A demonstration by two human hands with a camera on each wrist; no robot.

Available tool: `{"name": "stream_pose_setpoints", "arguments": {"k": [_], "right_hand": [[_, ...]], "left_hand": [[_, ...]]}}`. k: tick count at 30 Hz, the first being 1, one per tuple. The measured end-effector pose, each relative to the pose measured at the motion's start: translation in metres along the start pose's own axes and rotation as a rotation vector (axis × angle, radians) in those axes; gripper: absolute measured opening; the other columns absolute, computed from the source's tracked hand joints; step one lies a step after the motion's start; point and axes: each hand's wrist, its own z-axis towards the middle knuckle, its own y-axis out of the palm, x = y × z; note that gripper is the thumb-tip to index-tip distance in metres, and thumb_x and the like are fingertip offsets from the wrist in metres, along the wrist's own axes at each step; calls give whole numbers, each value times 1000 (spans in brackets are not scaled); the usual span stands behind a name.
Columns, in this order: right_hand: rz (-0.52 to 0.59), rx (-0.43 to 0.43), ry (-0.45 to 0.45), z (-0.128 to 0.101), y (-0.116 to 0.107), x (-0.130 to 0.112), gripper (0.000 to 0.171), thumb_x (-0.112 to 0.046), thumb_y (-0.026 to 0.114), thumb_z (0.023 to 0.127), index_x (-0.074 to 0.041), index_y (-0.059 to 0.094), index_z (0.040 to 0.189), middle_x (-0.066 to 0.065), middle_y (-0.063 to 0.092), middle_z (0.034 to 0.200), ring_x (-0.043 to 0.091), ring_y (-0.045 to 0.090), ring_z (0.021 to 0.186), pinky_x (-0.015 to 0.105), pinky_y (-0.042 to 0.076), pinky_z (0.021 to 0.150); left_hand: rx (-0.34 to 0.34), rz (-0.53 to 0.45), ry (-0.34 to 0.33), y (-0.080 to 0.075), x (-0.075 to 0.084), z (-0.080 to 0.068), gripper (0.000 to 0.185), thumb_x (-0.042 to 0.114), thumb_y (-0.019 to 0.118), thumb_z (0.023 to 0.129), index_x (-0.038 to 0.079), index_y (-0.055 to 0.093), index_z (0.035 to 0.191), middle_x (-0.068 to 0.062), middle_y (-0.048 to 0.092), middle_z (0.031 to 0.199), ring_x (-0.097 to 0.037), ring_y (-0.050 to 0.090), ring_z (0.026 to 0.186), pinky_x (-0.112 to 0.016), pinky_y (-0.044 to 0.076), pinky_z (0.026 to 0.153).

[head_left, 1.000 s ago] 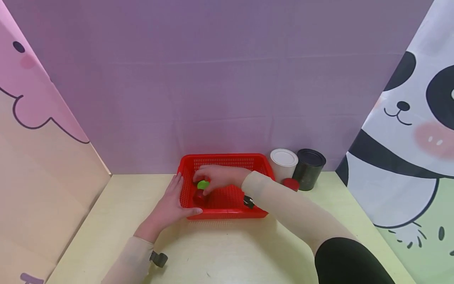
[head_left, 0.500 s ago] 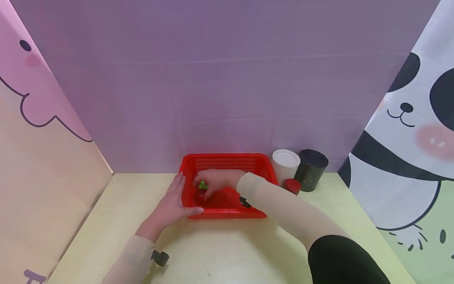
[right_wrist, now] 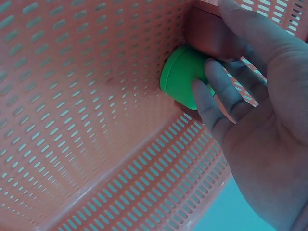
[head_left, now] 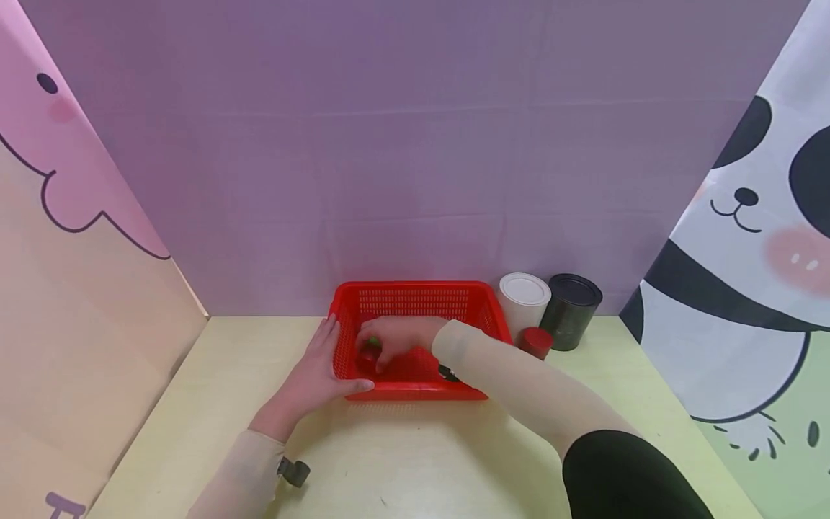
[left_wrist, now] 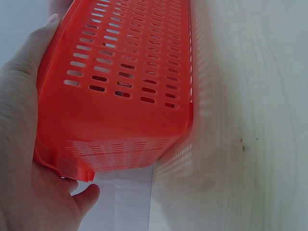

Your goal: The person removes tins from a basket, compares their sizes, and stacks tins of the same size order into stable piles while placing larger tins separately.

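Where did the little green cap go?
The green cap is inside the red basket, at its left end beside a red block, under the right hand.

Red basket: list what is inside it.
In the red basket, the right hand holds a green cap beside a dark red piece. The hand covers most of both.

From above, the right hand covers nearly all of the green cap and the dark red piece under it in the red basket, so only slivers show, too small to tell what the red piece is. At the right wrist, that red piece is half behind the fingers and cut by the top edge. The left wrist view crops the left hand at the left and bottom edges, and the basket's far end runs out at the top.
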Motion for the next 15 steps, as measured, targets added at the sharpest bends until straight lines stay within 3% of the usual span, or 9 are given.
{"name": "stream_pose_setpoints", "arguments": {"k": [15], "right_hand": [[11, 20, 26, -1, 6, 3, 62, -23, 100, 83, -22, 74, 140, -16, 69, 121, 11, 66, 109, 24, 60, 96]], "left_hand": [[3, -13, 12, -1, 3, -1, 140, 54, 98, 77, 10, 12, 178, -11, 9, 186, -38, 11, 169, -60, 59, 105]]}}
